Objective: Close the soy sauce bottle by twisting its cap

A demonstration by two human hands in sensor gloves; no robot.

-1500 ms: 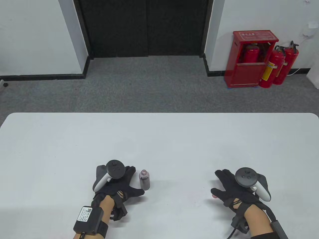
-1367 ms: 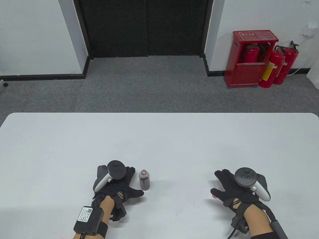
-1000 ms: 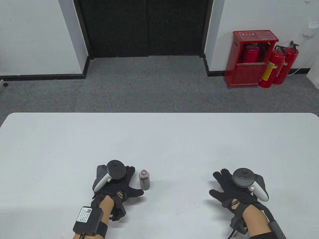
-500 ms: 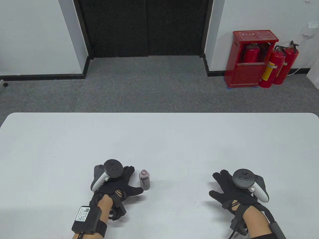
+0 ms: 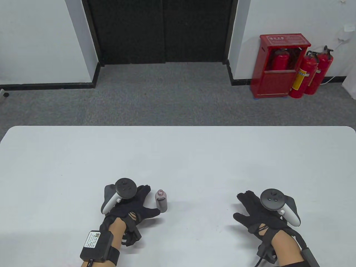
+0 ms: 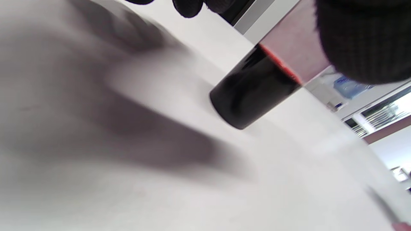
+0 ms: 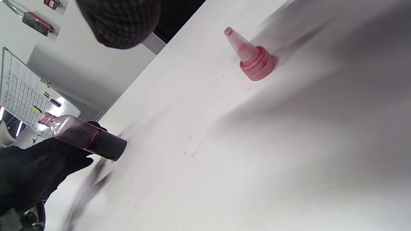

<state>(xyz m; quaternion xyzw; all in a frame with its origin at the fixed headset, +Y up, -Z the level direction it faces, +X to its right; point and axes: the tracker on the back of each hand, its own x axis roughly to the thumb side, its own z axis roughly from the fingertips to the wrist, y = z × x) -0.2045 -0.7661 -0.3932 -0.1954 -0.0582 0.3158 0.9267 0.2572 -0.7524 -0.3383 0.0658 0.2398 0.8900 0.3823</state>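
A small clear soy sauce bottle (image 5: 161,201) stands upright on the white table (image 5: 178,155), dark sauce in its lower half, its neck uncapped. My left hand (image 5: 139,201) lies spread just left of it, the thumb (image 6: 362,41) close by the bottle (image 6: 257,86); I cannot tell whether they touch. The pink cone-shaped cap (image 7: 253,61) stands on the table under my right hand (image 5: 250,207), which is open and hovers over it; the hand hides the cap in the table view. The right wrist view also shows the bottle (image 7: 86,136).
The table's far edge (image 5: 178,126) borders grey carpet. A red extinguisher cabinet (image 5: 279,66) stands by the back wall, well off the table. Bare tabletop lies between the two hands.
My right hand has shifted a little left and now covers the cap, which showed as a pink spot by its thumb. My left hand has moved slightly left. The bottle has not moved.
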